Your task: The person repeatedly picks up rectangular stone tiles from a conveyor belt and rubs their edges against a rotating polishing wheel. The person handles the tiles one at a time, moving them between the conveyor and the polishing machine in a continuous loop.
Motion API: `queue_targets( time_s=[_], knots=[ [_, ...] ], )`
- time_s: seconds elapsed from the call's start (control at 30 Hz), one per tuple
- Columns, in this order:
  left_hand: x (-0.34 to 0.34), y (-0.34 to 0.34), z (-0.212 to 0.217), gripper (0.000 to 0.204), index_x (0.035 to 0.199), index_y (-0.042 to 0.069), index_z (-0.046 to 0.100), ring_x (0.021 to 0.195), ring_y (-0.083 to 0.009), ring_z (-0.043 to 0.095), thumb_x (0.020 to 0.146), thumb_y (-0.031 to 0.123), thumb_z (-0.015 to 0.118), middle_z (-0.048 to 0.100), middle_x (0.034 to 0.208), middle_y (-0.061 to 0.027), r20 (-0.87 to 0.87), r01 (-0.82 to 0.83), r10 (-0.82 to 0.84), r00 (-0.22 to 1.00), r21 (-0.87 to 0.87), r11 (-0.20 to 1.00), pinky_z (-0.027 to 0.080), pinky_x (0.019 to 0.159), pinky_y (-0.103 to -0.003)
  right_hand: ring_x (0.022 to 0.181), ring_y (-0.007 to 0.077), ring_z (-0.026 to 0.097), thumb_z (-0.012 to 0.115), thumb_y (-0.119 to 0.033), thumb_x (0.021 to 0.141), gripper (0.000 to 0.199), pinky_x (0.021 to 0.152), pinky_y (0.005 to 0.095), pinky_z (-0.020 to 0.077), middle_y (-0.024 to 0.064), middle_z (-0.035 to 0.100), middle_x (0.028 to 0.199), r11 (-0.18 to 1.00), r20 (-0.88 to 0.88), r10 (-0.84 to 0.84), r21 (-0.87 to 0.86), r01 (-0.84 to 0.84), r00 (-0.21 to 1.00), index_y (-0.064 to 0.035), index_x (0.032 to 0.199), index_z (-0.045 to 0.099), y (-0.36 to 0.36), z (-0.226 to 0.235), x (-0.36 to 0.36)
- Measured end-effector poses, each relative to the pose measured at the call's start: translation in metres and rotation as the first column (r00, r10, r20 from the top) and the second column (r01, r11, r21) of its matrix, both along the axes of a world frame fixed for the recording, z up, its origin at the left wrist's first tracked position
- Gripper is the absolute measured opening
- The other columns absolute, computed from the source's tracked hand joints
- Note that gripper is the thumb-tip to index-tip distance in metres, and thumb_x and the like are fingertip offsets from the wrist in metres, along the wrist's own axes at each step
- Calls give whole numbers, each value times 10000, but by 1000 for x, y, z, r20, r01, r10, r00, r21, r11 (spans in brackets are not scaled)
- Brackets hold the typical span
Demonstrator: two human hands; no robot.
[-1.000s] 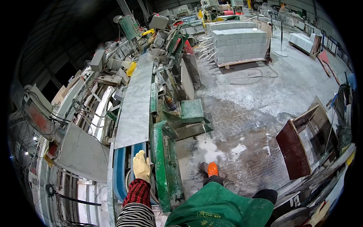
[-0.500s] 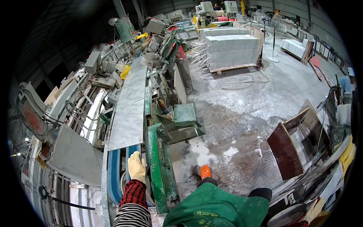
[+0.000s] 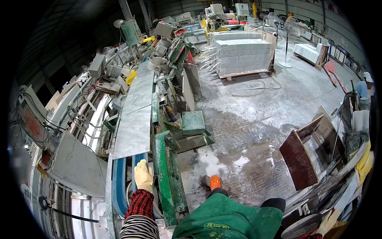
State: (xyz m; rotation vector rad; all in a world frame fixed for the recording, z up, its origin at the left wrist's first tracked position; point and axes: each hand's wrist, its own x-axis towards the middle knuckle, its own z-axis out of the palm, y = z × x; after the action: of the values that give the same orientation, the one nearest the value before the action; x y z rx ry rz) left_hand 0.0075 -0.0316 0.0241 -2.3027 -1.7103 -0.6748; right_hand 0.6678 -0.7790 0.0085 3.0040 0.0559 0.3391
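Observation:
My left hand (image 3: 143, 175), in a pale yellow glove with a red checked sleeve, rests on the blue conveyor belt (image 3: 119, 179) of a long stone-working machine. Its fingers lie flat and apart, holding nothing. Just ahead of it a grey stone slab (image 3: 133, 127) lies on the belt, with another slab (image 3: 142, 88) farther along. A green machine rail (image 3: 166, 175) runs beside the hand on its right. My right hand is out of view. My green apron (image 3: 227, 219) fills the lower edge.
A green box (image 3: 193, 121) sits on the machine's side. A pallet of stacked white slabs (image 3: 242, 53) stands at the back. A dark wooden crate (image 3: 304, 157) stands right, on the wet, dusty floor (image 3: 254, 119). Another person (image 3: 364, 85) is at far right.
The view has tilted, so the machine and slabs sit lower and nearer in frame. My left hand stays on the belt, a little closer to the near slab.

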Motion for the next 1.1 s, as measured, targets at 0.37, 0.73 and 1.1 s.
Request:
queue_targets(
  time_s=[0.37,0.73,1.1],
  knots=[
    [-2,2,-3,439,1278,14,598,1141,-419,584,858,83,703,637,1241,-199,49,29,-29,998,20,999,467,1025,-487,1507,376,385,478,-355,1113,566,1253,455,277,218,446,1611,999,72,25,41,-28,997,2,1552,458,21,7,-25],
    [1,9,-2,485,1344,-15,568,1257,-383,561,890,102,694,617,1345,-201,5,30,-30,1000,-56,998,427,1101,-472,1536,339,346,436,-357,1124,571,1263,437,258,189,394,1651,999,32,-34,23,34,999,-45,1600,396,33,20,-47],
    [-2,14,-2,497,1373,-1,557,1311,-378,546,913,138,685,611,1388,-196,-23,4,-6,1000,-88,996,408,1135,-482,1549,336,321,439,-352,1121,578,1278,426,233,185,389,1655,998,22,-41,43,40,999,-31,1599,390,37,21,-60]
  ],
)
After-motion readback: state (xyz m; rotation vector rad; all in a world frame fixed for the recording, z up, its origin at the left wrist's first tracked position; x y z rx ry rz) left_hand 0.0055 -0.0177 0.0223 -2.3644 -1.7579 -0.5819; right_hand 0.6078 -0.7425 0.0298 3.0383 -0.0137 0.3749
